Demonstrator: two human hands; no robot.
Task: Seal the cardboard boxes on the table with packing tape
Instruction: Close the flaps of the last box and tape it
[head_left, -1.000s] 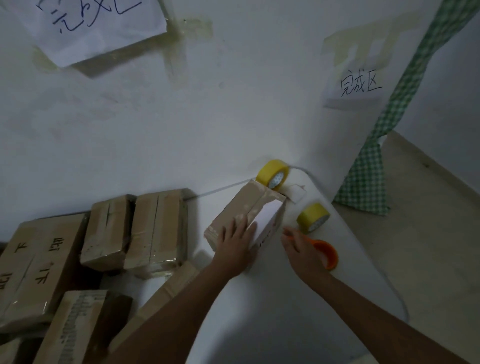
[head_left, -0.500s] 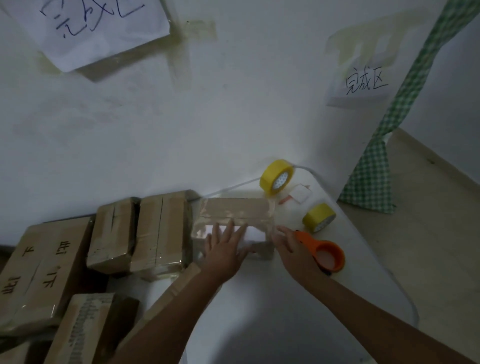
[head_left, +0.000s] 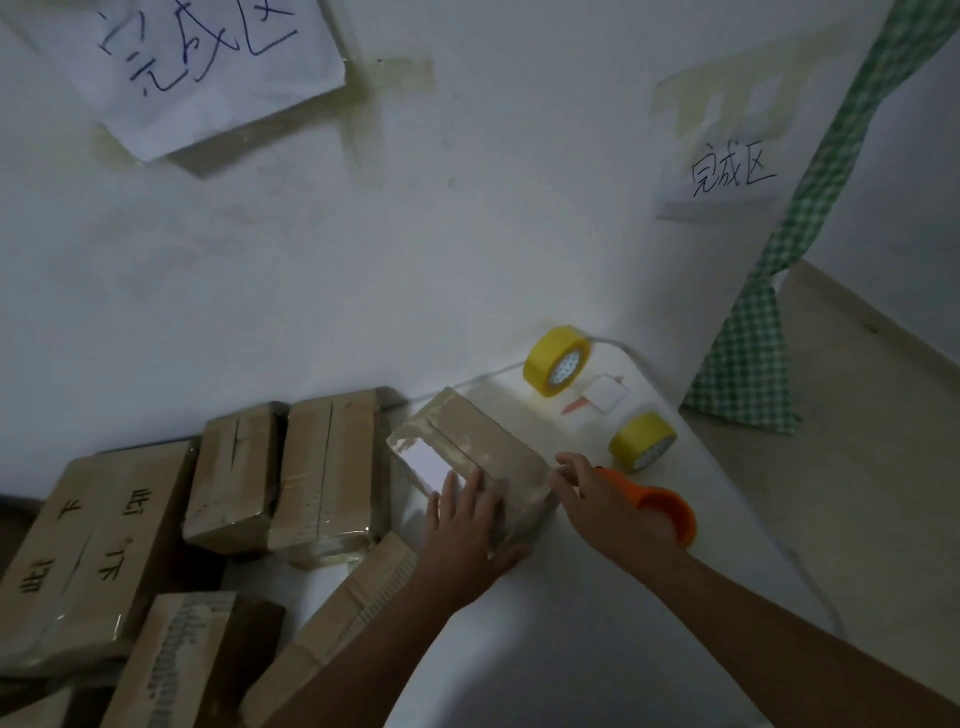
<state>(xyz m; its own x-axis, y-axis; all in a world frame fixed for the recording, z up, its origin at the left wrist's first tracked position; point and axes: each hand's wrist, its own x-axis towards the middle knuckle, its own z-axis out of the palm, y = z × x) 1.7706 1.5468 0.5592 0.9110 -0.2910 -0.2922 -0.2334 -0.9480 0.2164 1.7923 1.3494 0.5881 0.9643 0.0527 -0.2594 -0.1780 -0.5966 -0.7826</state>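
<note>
The white desk (head_left: 597, 649) fills the lower right of the frame, against a white wall. A pile of taped boxes (head_left: 332, 467) sits in the lower left.

The box being sealed (head_left: 483, 452) lies in the middle of the frame, a little below center. It is long, and its long side runs from the upper left down to the lower right. Shiny tape already covers its top, and a white label shows near its upper left end.

The left hand (head_left: 467, 525) lies flat on the near end of the box with its fingers straight and spread a little. It looks like it is pressing the box still.

The right hand (head_left: 602, 504) is just right of the box's lower right end. It holds an orange tape holder (head_left: 667, 512) with fingers curled round it, and the fingertips touch the box corner. This hand is nearer that end, so I think it will pull tape there next.

Two yellow tape rolls (head_left: 556, 361) (head_left: 643, 441) stand further up on the right.
</note>
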